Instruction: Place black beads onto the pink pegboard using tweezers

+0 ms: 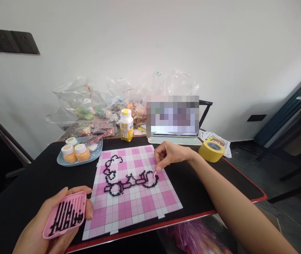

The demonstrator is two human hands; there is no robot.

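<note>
My left hand (57,215), at the lower left, is closed around the edges of a small pink ridged tray (79,201). Black fuse beads (66,215) lie in rows along its grooves. Over the right side of a pink-and-white checked pegboard (137,208), my right hand (165,155) pinches pink tweezers (154,174), mostly hidden by the fingers. Their tip is at a rounded part of the black bead outline (116,188) on the board. Whether a bead sits in the tip is too small to tell.
A blue plate (92,159) with lidded bead jars (82,153) stands at the left. Behind the board are a yellow-and-white bottle (126,125), plastic bags (81,102) and a blurred screen (173,120). A yellow tape roll (210,152) sits at the right.
</note>
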